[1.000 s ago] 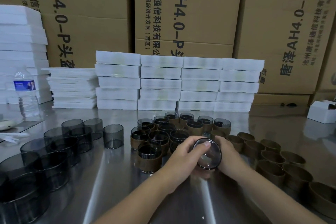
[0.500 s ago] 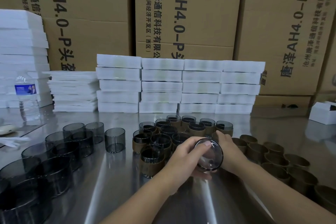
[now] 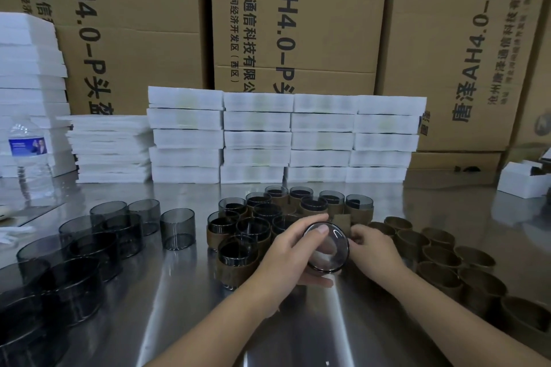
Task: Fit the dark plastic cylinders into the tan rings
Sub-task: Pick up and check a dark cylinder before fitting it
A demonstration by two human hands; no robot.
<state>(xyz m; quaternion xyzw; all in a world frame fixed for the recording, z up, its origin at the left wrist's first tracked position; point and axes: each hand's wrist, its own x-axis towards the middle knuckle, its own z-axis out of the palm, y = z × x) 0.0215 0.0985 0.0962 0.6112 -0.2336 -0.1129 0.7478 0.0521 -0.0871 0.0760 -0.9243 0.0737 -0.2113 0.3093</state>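
Note:
My left hand (image 3: 290,250) grips a dark, see-through plastic cylinder (image 3: 328,247), tipped so its open end faces me. My right hand (image 3: 374,249) holds a tan ring (image 3: 341,221) at the cylinder's far end; how far the ring sits on it is hidden. Loose dark cylinders (image 3: 177,228) stand in a group at the left. Empty tan rings (image 3: 441,255) lie in rows at the right. Several cylinders fitted in tan rings (image 3: 238,259) stand clustered just behind and left of my hands.
The work surface is a shiny steel table (image 3: 185,307). Stacks of white foam trays (image 3: 286,140) line the back, with big cardboard boxes (image 3: 298,24) behind. A water bottle (image 3: 28,155) stands far left, a small white box (image 3: 524,182) far right.
Both hands stay together on the cylinder and ring. The cylinder's open face has tilted slightly and the hands have shifted a little; the view has drifted.

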